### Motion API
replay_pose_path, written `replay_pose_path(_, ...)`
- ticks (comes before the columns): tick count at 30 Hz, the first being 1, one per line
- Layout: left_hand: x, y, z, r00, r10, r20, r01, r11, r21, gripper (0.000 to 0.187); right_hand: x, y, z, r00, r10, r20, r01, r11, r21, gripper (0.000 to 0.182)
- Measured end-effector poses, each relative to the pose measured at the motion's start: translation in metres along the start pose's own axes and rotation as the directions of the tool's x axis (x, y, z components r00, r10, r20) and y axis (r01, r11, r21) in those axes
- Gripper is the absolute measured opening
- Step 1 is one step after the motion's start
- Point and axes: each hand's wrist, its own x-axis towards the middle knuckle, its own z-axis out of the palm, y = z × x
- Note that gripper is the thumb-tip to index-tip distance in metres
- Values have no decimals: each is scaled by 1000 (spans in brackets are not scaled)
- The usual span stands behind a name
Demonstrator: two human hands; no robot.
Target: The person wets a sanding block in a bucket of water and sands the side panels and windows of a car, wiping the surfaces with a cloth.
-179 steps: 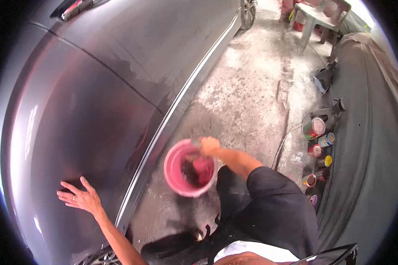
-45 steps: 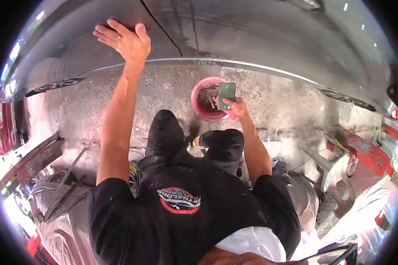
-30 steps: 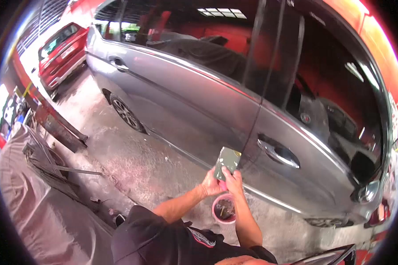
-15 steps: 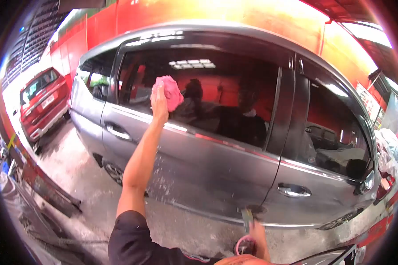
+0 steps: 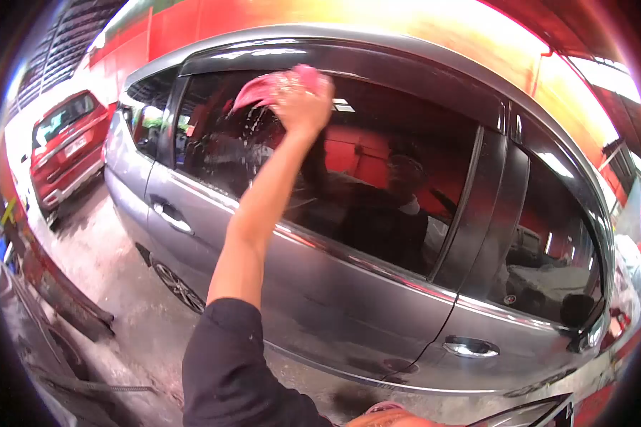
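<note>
My left hand (image 5: 303,107) is closed around a wet pink cloth (image 5: 260,91), up at the top part of the rear side window (image 5: 399,153) of a grey car. Water drops and streaks run down the dark glass below the cloth. A chrome door handle (image 5: 172,218) sits low to the left of my forearm. At the bottom edge a blurred bit of skin and something pink show, but my right hand itself is out of sight.
The front door with its chrome handle (image 5: 471,346) is on the right. A red car (image 5: 70,146) is parked at the left. A rusty metal beam (image 5: 64,285) stands at lower left. Plastic-wrapped things (image 5: 628,267) are beyond the side mirror. The concrete floor (image 5: 139,313) looks wet.
My left hand has moved the pink cloth up and to the right across the window, with water now splashing. My right hand, holding a blurred object low by the door, has dropped out of view.
</note>
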Motion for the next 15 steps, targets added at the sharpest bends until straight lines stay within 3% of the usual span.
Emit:
replay_pose_path(1,-27,37,-18,991,131,33,-132,990,51,83,4,-12,5,999,-11,-36,16,990,143,23)
replay_pose_path(2,-56,55,-16,950,303,-72,-301,953,36,81,12,-28,15,997,-45,-59,60,956,288,23)
replay_pose_path(3,-88,81,-32,955,296,-23,-296,939,-174,77,26,-48,30,992,-104,-72,125,892,435,23)
replay_pose_path(4,-116,102,-45,912,410,10,-405,904,-133,75,36,-74,53,985,-152,-87,174,814,555,24)
replay_pose_path(5,-141,119,-40,892,451,19,-418,842,-341,74,41,-101,72,970,-214,-116,238,727,644,24)
replay_pose_path(6,-159,135,-41,836,547,-24,-525,789,-318,74,40,-142,91,982,-129,-136,187,725,663,39)
replay_pose_path(7,-171,145,-42,786,608,110,-500,730,-466,71,41,-177,115,951,-217,-220,310,680,665,38)
replay_pose_path(8,-174,143,-38,686,727,-32,-626,567,-536,71,37,-209,132,932,-252,-260,360,713,601,39)
replay_pose_path(10,-170,123,-28,494,869,-26,-693,376,-615,73,29,-274,174,844,-473,-253,493,498,713,40)
replay_pose_path(11,-162,102,-18,374,925,-58,-743,262,-615,75,13,-313,192,863,-409,-298,487,509,710,36)
replay_pose_path(12,-138,74,-26,350,932,-96,-769,227,-598,71,-4,-348,210,773,-541,-331,561,340,755,36)
replay_pose_path(13,-112,42,-32,402,916,-17,-710,300,-637,72,23,-356,226,709,-570,-415,684,415,599,37)
replay_pose_path(14,-76,13,-42,431,896,109,-640,388,-663,71,0,-394,240,610,-586,-534,792,479,378,38)
replay_pose_path(15,-46,-28,-54,552,834,-13,-728,474,-496,67,-11,-429,254,479,-637,-604,865,461,200,39)
